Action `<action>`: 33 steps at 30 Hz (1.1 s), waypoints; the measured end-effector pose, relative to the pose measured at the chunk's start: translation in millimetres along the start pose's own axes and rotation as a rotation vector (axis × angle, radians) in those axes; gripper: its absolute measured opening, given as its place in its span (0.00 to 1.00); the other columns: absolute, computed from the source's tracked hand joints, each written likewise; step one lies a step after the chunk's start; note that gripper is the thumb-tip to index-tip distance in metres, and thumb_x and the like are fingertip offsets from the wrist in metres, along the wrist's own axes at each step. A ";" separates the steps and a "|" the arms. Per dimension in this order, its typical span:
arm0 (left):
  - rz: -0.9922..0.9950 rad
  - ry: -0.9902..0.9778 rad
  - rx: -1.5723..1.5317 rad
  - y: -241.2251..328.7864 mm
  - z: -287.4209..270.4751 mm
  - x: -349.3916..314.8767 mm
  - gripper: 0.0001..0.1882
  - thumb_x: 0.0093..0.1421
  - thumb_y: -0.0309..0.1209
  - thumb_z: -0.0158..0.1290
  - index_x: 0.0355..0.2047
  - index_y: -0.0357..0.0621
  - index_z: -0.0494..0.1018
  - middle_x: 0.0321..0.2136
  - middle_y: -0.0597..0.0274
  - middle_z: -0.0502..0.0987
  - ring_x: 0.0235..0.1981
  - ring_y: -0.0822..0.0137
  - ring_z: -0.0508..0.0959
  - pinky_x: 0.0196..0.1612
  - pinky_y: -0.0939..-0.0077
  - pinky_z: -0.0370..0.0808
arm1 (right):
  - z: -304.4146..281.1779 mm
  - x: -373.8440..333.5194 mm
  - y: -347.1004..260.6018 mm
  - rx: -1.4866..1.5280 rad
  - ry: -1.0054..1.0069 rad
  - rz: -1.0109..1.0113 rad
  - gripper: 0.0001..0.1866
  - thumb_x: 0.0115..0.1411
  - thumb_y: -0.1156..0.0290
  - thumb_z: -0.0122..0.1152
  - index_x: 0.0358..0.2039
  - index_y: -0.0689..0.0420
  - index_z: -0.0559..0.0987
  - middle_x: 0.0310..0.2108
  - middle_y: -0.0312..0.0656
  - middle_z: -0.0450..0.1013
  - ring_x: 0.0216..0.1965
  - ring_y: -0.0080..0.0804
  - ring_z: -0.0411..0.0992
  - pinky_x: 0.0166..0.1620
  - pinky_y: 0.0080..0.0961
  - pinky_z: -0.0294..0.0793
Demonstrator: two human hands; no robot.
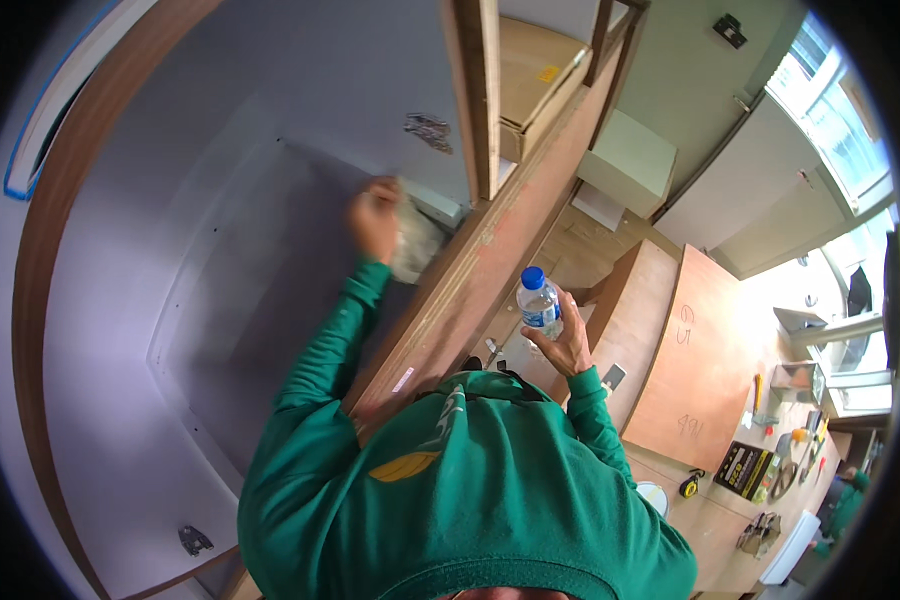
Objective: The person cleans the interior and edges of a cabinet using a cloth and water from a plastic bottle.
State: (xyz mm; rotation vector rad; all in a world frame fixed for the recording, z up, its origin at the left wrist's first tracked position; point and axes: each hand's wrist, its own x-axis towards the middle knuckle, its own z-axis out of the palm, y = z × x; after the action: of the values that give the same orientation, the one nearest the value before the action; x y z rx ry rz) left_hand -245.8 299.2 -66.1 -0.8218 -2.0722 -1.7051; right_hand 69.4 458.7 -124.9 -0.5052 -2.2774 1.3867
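Green sweatshirt [460, 490] fabric fills the lower middle, closest to the camera, with a yellow patch on its front, and both of its sleeves reach forward. At the end of one sleeve, the right hand [573, 345] is wrapped around a clear plastic water bottle [538, 302], thumb on the near side and fingers along the far side. The bottle has its blue cap on and a blue label, and it leans slightly to the left, just right of a long wooden cabinet rail [435, 315]. Over on the other side of that rail, the left hand [375, 218] is inside a pale-lined cabinet [220, 300]. It is blurred, its fingers seemingly curled; I cannot tell whether they grip the pale, crumpled sheet-like thing [418, 245] just beside them. A dark metal hinge [195, 541] sits low in the same cabinet.

Past the bottle, a phone [615, 377] rests on a wooden surface next to a broad plywood panel [700, 350]. Beyond, a tape measure [690, 485] lies near a black-and-yellow box [746, 470]. Farther up stand a cardboard box [538, 75] and a white box [630, 160]. Bright windows [825, 95] and another person's green sleeve [850, 505] show toward the right rim.
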 end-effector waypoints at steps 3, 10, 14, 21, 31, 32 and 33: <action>0.026 0.129 -0.031 -29.6 -23.8 45.2 0.08 0.60 0.18 0.56 0.25 0.42 0.72 0.34 0.59 0.81 0.39 0.67 0.79 0.46 0.72 0.75 | -7.1 -5.4 -2.6 0.008 0.076 0.017 0.43 0.45 0.68 0.76 0.62 0.56 0.67 0.50 0.51 0.71 0.54 0.51 0.68 0.58 0.42 0.67; 0.198 -0.183 0.424 1.2 -13.7 35.2 0.04 0.61 0.24 0.55 0.35 0.43 0.79 0.37 0.54 0.81 0.38 0.52 0.81 0.45 0.64 0.77 | -31.5 -48.7 37.6 0.024 0.268 0.186 0.42 0.47 0.66 0.75 0.62 0.57 0.67 0.53 0.51 0.70 0.55 0.49 0.69 0.58 0.42 0.69; 0.387 -0.145 0.415 -6.0 -22.3 35.4 0.06 0.63 0.26 0.54 0.38 0.46 0.79 0.38 0.55 0.82 0.40 0.53 0.81 0.44 0.63 0.78 | -43.3 -43.3 52.0 0.004 0.282 0.194 0.40 0.49 0.64 0.73 0.61 0.58 0.67 0.52 0.51 0.70 0.56 0.49 0.69 0.58 0.42 0.68; 0.411 -0.364 0.254 41.8 7.2 -9.8 0.08 0.61 0.22 0.56 0.38 0.49 0.80 0.36 0.58 0.83 0.37 0.58 0.83 0.40 0.68 0.79 | -46.2 -18.9 58.3 0.007 0.187 0.147 0.41 0.49 0.64 0.74 0.62 0.58 0.67 0.53 0.50 0.70 0.56 0.49 0.69 0.58 0.42 0.69; 0.509 -0.455 0.195 49.9 11.0 -0.1 0.10 0.55 0.15 0.55 0.32 0.45 0.78 0.33 0.59 0.82 0.37 0.59 0.82 0.41 0.69 0.79 | -27.0 -23.6 51.2 0.049 0.136 0.163 0.42 0.48 0.63 0.75 0.62 0.58 0.66 0.54 0.52 0.70 0.57 0.50 0.69 0.59 0.42 0.68; 0.481 -0.464 0.182 52.4 11.1 1.4 0.11 0.55 0.14 0.55 0.32 0.45 0.78 0.32 0.59 0.82 0.37 0.59 0.82 0.41 0.69 0.79 | -26.4 -25.9 49.7 0.037 0.131 0.161 0.43 0.47 0.63 0.75 0.62 0.58 0.66 0.54 0.52 0.70 0.57 0.50 0.68 0.59 0.42 0.68; 0.454 -0.474 0.167 53.9 10.5 3.1 0.11 0.54 0.14 0.55 0.32 0.45 0.78 0.32 0.60 0.82 0.37 0.59 0.82 0.41 0.70 0.79 | -25.0 -27.9 47.0 0.025 0.128 0.160 0.43 0.47 0.63 0.75 0.62 0.58 0.66 0.54 0.52 0.70 0.57 0.50 0.68 0.59 0.42 0.68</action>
State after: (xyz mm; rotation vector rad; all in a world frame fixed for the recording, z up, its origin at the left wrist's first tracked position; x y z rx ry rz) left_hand -213.7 316.3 -24.8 -1.6132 -2.0465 -1.1557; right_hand 110.3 483.5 -161.4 -0.7604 -2.1545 1.4131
